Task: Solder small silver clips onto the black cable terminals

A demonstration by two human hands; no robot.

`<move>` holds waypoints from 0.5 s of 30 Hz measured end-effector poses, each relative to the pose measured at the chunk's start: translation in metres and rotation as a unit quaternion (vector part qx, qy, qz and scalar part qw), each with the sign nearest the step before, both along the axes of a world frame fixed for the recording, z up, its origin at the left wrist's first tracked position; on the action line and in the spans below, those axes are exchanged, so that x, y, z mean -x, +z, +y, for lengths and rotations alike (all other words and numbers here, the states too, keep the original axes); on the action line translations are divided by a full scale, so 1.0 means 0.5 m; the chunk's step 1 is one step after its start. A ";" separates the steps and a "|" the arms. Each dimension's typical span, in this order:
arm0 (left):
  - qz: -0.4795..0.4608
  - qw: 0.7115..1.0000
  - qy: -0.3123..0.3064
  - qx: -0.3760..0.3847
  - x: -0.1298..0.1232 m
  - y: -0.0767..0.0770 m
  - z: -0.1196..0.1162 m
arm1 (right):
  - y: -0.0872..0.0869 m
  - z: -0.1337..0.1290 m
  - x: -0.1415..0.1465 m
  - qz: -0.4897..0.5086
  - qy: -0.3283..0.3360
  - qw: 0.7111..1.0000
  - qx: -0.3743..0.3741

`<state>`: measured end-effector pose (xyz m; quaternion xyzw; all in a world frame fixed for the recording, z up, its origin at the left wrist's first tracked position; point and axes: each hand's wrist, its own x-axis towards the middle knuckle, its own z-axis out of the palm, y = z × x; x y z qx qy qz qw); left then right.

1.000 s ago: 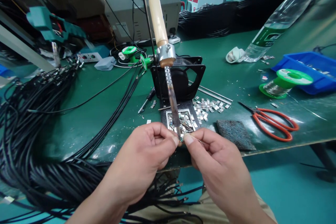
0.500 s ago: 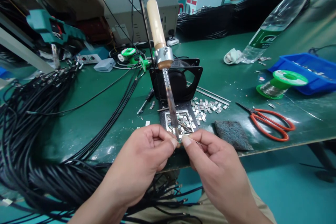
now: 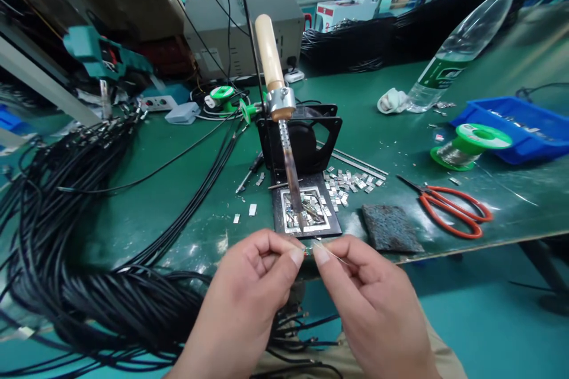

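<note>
My left hand (image 3: 251,278) is closed in a pinch on a tiny part (image 3: 307,251) with a bit of green and metal; its kind is too small to make out. Facing it, my right hand (image 3: 368,293) pinches a thin strand of solder wire (image 3: 336,257). Both sets of fingertips nearly meet just below the tip of a soldering iron (image 3: 290,172). The iron has a wooden handle and hangs tip down in a clamp on a black stand (image 3: 334,226). Under the tip, a square metal tray (image 3: 331,227) contains small metal pieces.
Loose metal pieces (image 3: 351,183) lie right of the stand, before a black fan (image 3: 306,142). Further right are an abrasive pad (image 3: 391,228), orange-handled scissors (image 3: 473,228), a solder spool (image 3: 482,137), a blue bin (image 3: 542,142) and a bottle (image 3: 448,71). Black cables (image 3: 111,302) heap at left.
Both hands have moved down, away from the iron's tip, and the tray is now less covered. The small part and solder wire stay pinched. The view has shifted slightly.
</note>
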<state>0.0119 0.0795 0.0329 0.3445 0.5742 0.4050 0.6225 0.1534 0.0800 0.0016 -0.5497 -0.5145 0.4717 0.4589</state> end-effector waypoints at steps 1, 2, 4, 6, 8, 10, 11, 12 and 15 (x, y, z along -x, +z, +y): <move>0.005 1.000 0.004 -0.006 -0.001 -0.003 -0.006 | 0.004 -0.002 -0.001 -0.002 0.004 1.000 0.007; 0.012 1.000 0.005 -0.012 -0.001 -0.005 -0.011 | 0.008 -0.004 -0.003 0.001 0.008 1.000 0.015; 0.026 0.999 -0.003 -0.027 0.000 -0.008 -0.021 | 0.014 -0.007 -0.009 0.022 0.024 0.999 0.035; 0.031 0.998 -0.021 -0.044 0.000 -0.006 -0.028 | 0.018 -0.009 -0.018 0.046 0.044 0.997 0.052; 0.029 0.997 -0.038 -0.058 0.001 -0.002 -0.034 | 0.021 -0.009 -0.028 0.057 0.071 0.994 0.062; 0.029 0.996 -0.049 -0.061 0.000 0.002 -0.037 | 0.025 -0.007 -0.038 0.056 0.090 0.993 0.056; 0.032 0.996 -0.050 -0.060 0.000 0.004 -0.039 | 0.027 -0.006 -0.043 0.051 0.099 0.993 0.048; 0.037 0.996 -0.051 -0.057 -0.001 0.006 -0.040 | 0.029 -0.005 -0.048 0.045 0.105 0.993 0.037; 0.043 0.996 -0.049 -0.054 -0.003 0.008 -0.042 | 0.030 -0.006 -0.060 0.021 0.127 0.992 0.011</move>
